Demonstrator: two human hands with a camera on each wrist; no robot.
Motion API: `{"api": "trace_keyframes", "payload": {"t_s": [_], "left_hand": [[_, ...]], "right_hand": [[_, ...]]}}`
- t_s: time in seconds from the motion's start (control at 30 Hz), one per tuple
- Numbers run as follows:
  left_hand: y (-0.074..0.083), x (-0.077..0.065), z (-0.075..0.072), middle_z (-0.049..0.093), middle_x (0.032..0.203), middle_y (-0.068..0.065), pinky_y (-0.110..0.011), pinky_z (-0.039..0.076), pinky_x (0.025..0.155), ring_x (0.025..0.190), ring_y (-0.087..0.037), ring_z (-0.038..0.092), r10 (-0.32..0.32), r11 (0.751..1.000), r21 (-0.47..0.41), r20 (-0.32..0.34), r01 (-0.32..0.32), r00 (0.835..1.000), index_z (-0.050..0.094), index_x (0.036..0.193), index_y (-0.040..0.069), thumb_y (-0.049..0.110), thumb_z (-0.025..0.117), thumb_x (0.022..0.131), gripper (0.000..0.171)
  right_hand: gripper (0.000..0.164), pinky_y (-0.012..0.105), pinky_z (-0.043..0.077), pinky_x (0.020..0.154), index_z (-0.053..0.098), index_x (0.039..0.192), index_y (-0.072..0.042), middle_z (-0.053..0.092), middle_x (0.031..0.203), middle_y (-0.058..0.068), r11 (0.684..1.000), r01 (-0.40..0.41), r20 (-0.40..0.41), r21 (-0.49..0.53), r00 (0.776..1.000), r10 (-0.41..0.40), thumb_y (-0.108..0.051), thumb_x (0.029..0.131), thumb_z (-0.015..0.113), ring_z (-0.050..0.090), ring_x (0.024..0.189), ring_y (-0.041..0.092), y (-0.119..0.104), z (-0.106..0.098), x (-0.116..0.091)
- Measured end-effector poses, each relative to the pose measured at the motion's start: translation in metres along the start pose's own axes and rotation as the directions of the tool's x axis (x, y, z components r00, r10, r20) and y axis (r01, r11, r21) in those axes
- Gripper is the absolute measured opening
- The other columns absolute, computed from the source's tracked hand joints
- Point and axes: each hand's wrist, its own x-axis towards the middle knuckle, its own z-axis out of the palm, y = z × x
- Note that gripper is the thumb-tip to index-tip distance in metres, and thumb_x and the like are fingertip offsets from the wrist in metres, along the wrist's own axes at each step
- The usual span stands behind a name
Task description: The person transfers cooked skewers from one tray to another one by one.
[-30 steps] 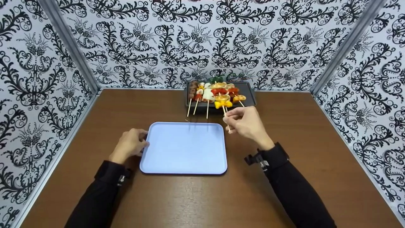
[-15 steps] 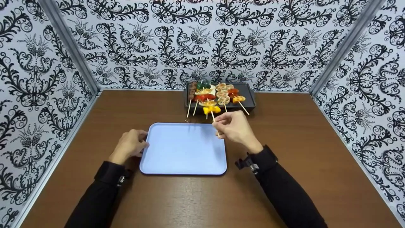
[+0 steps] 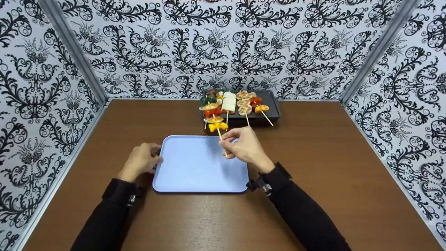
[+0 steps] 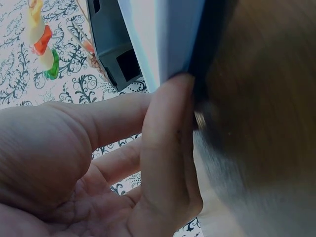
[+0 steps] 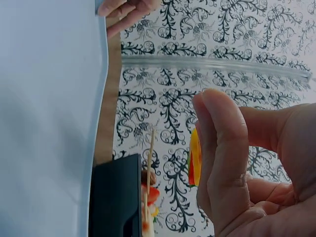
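Observation:
In the head view my right hand (image 3: 245, 144) pinches the bare lower stick of a vegetable skewer (image 3: 213, 112), with its yellow, red and green pieces pointing up and away. The skewer is held in the air, overlapping the left end of the grill pan (image 3: 273, 101) in this view. Below that hand lies a light blue rectangular tray (image 3: 191, 167). My left hand (image 3: 141, 158) holds the tray's left edge between thumb and fingers; the left wrist view shows the fingertips (image 4: 170, 94) right at the rim. In the right wrist view the fingers mostly hide the skewer (image 5: 196, 158).
On the dark pan lie a white skewer (image 3: 228, 103), a skewer of round lotus-like slices (image 3: 244, 104) and a red and yellow one (image 3: 260, 107); others sit partly hidden behind the held skewer. Patterned walls (image 3: 216, 42) enclose the brown table (image 3: 313, 150) at back and sides.
My right hand has moved left and slightly nearer with the skewer, from the pan's middle front to over the tray's far right part. My left hand stays at the tray's edge.

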Motion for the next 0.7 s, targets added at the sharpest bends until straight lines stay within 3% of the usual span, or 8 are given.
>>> {"api": "trace_keyframes", "payload": {"t_s": [0.33,0.7], "left_hand": [[-0.002,0.001,0.001,0.066,0.126,-0.027,-0.031,0.066,0.065,0.094,-0.029,0.074,0.024,1.000,-0.017,0.007,-0.024,1.000,0.053,0.148,0.005,0.009,0.065,0.099,0.051],[-0.004,0.003,0.001,0.067,0.120,-0.025,-0.031,0.066,0.064,0.091,-0.026,0.072,0.009,1.000,-0.029,0.005,-0.008,1.000,0.054,0.148,0.006,0.009,0.066,0.098,0.051]], "right_hand": [[0.014,0.041,0.066,0.060,0.075,0.100,-0.003,0.075,0.093,0.021,0.998,0.044,0.054,0.038,0.997,-0.047,-0.009,0.088,0.079,0.077,0.066,0.027,0.002,0.024,0.000],[0.012,0.040,0.066,0.060,0.074,0.100,-0.004,0.074,0.092,0.022,0.997,0.049,0.121,0.051,0.991,-0.055,-0.010,0.090,0.077,0.076,0.063,0.023,0.001,0.051,-0.005]]}}
